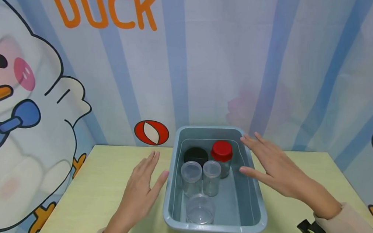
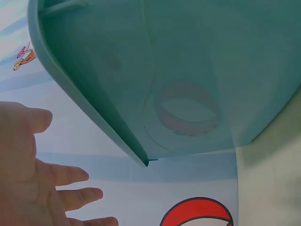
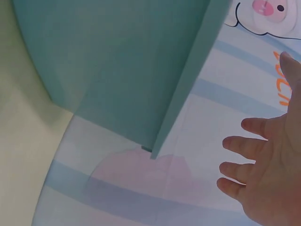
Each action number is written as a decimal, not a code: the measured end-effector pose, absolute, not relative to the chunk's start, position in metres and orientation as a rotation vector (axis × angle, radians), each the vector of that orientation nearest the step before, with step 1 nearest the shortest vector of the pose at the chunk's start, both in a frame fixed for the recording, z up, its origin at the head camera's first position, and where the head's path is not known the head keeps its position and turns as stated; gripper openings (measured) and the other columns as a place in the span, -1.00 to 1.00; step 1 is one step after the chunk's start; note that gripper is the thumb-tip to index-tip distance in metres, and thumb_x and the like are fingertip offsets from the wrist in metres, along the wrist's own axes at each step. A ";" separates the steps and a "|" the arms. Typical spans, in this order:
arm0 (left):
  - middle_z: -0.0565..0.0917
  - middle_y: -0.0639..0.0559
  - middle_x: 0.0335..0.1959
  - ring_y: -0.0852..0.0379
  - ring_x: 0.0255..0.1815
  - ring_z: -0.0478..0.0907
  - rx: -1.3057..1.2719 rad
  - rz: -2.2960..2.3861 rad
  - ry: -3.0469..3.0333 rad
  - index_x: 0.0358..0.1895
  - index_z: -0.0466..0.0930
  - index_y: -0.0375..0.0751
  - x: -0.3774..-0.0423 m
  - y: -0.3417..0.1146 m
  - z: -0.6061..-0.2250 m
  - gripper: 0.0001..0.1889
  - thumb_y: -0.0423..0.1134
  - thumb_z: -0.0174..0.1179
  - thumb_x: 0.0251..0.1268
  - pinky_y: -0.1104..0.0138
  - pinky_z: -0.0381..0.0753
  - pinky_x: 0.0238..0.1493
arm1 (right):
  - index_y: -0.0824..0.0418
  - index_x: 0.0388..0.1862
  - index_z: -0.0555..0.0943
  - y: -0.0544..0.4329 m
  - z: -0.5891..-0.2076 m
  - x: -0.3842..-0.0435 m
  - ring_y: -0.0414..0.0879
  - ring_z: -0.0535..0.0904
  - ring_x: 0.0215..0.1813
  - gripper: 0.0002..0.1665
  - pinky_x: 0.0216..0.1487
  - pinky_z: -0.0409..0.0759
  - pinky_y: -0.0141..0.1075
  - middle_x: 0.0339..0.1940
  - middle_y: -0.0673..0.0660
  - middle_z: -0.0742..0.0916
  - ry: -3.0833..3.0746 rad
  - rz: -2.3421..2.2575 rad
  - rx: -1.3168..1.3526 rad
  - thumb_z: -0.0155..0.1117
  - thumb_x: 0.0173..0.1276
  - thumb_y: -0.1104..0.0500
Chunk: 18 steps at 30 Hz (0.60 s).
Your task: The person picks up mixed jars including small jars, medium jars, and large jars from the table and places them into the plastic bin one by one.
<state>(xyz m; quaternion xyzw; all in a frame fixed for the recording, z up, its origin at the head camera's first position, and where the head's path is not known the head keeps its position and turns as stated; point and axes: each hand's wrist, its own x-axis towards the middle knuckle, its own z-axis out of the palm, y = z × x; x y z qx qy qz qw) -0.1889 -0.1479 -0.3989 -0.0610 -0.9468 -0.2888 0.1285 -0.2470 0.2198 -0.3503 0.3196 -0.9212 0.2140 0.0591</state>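
Observation:
A blue-grey plastic basin stands on the table with several clear jars inside. One jar has a red lid, another a black lid. Two narrower jars with pale translucent lids stand in front of them, and a wide clear jar sits nearest the front wall. On the basin's left side, my left hand holds nothing, fingers extended and thumb spread. My right hand is at the right rim, also bare, its fingers straight. Both wrist views show the basin's outer wall beside spread fingers.
The pale yellow table extends to both sides of the basin. Close behind it hangs a blue striped cloth with a printed duck, orange letters and a red ball print. A black clip shows by the right sleeve.

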 end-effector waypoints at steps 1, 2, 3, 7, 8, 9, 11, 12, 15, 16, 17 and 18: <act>0.12 0.02 0.58 -0.19 0.55 0.02 -0.180 -0.835 -2.753 0.59 0.10 0.01 -0.190 -0.148 -0.400 -0.23 0.34 -0.14 0.48 -0.27 0.05 0.42 | 0.01 0.65 0.05 0.222 -0.352 -0.246 0.18 -0.09 0.61 -0.07 0.42 -0.01 0.35 0.61 0.13 0.19 -2.786 0.635 0.953 0.16 0.46 -0.25; 0.12 0.02 0.58 -0.19 0.55 0.02 -0.180 -0.831 -2.752 0.59 0.10 0.01 -0.190 -0.149 -0.400 -0.23 0.34 -0.14 0.48 -0.27 0.04 0.42 | 0.02 0.65 0.05 0.225 -0.354 -0.245 0.19 -0.09 0.61 -0.06 0.42 0.00 0.34 0.61 0.14 0.19 -2.780 0.624 0.942 0.16 0.46 -0.25; 0.11 0.02 0.59 -0.20 0.56 0.01 -0.180 -0.824 -2.754 0.59 0.10 0.00 -0.191 -0.149 -0.401 -0.23 0.34 -0.14 0.48 -0.28 0.04 0.42 | 0.03 0.65 0.05 0.227 -0.356 -0.244 0.19 -0.09 0.61 -0.06 0.42 0.00 0.33 0.61 0.14 0.18 -2.777 0.617 0.930 0.16 0.46 -0.24; 0.08 0.00 0.60 -0.24 0.56 -0.03 -0.182 -0.798 -2.763 0.60 0.08 0.01 -0.192 -0.151 -0.403 -0.23 0.34 -0.14 0.48 -0.32 0.01 0.41 | 0.05 0.64 0.07 0.235 -0.364 -0.240 0.21 -0.08 0.60 -0.08 0.41 0.01 0.32 0.61 0.16 0.19 -2.768 0.611 0.886 0.17 0.47 -0.23; 0.07 0.01 0.60 -0.24 0.56 -0.03 -0.182 -0.792 -2.763 0.60 0.08 0.02 -0.192 -0.151 -0.404 -0.23 0.34 -0.14 0.48 -0.32 0.01 0.40 | 0.05 0.64 0.07 0.236 -0.365 -0.240 0.21 -0.07 0.60 -0.08 0.41 0.02 0.32 0.60 0.17 0.19 -2.768 0.612 0.876 0.17 0.47 -0.22; 0.06 0.01 0.60 -0.25 0.56 -0.04 -0.182 -0.784 -2.765 0.60 0.07 0.02 -0.193 -0.152 -0.404 -0.23 0.34 -0.14 0.48 -0.33 0.00 0.40 | 0.06 0.64 0.07 0.238 -0.367 -0.239 0.22 -0.07 0.60 -0.08 0.40 0.02 0.33 0.60 0.18 0.20 -2.769 0.613 0.866 0.17 0.47 -0.22; 0.05 0.00 0.61 -0.26 0.56 -0.05 -0.182 -0.772 -2.764 0.60 0.06 0.03 -0.193 -0.153 -0.405 -0.24 0.33 -0.13 0.49 -0.33 0.00 0.40 | 0.06 0.64 0.07 0.240 -0.369 -0.238 0.22 -0.06 0.60 -0.08 0.40 0.02 0.33 0.60 0.18 0.20 -2.771 0.613 0.845 0.17 0.47 -0.22; 0.05 0.00 0.61 -0.26 0.56 -0.05 -0.180 -0.768 -2.762 0.60 0.06 0.03 -0.193 -0.154 -0.406 -0.24 0.33 -0.13 0.49 -0.32 0.00 0.40 | 0.06 0.64 0.06 0.240 -0.370 -0.238 0.22 -0.07 0.60 -0.08 0.40 0.02 0.33 0.60 0.18 0.20 -2.774 0.611 0.837 0.16 0.47 -0.22; 0.06 -0.02 0.60 -0.28 0.56 -0.04 -0.180 -0.748 -2.756 0.60 0.06 0.03 -0.193 -0.156 -0.407 -0.24 0.32 -0.13 0.50 -0.35 0.03 0.38 | 0.03 0.64 0.05 0.242 -0.374 -0.238 0.20 -0.07 0.60 -0.08 0.41 0.02 0.32 0.60 0.16 0.20 -2.774 0.607 0.813 0.16 0.48 -0.23; 0.06 -0.03 0.60 -0.28 0.55 -0.03 -0.181 -0.745 -2.755 0.60 0.06 0.04 -0.193 -0.156 -0.408 -0.25 0.31 -0.13 0.50 -0.36 0.03 0.37 | 0.03 0.65 0.04 0.243 -0.376 -0.238 0.19 -0.08 0.60 -0.08 0.41 0.01 0.31 0.60 0.16 0.20 -2.775 0.603 0.809 0.15 0.48 -0.23; 0.06 -0.03 0.60 -0.29 0.55 -0.03 -0.180 -0.741 -2.754 0.61 0.06 0.04 -0.193 -0.157 -0.408 -0.25 0.31 -0.13 0.50 -0.36 0.04 0.37 | 0.03 0.65 0.04 0.244 -0.377 -0.238 0.19 -0.09 0.61 -0.08 0.41 0.01 0.31 0.60 0.16 0.20 -2.778 0.597 0.808 0.15 0.48 -0.23; 0.06 -0.03 0.60 -0.29 0.55 -0.03 -0.178 -0.737 -2.755 0.61 0.06 0.04 -0.193 -0.157 -0.408 -0.25 0.31 -0.13 0.50 -0.37 0.04 0.36 | 0.03 0.65 0.03 0.245 -0.379 -0.238 0.18 -0.09 0.61 -0.08 0.42 0.01 0.31 0.60 0.16 0.20 -2.777 0.593 0.806 0.14 0.48 -0.24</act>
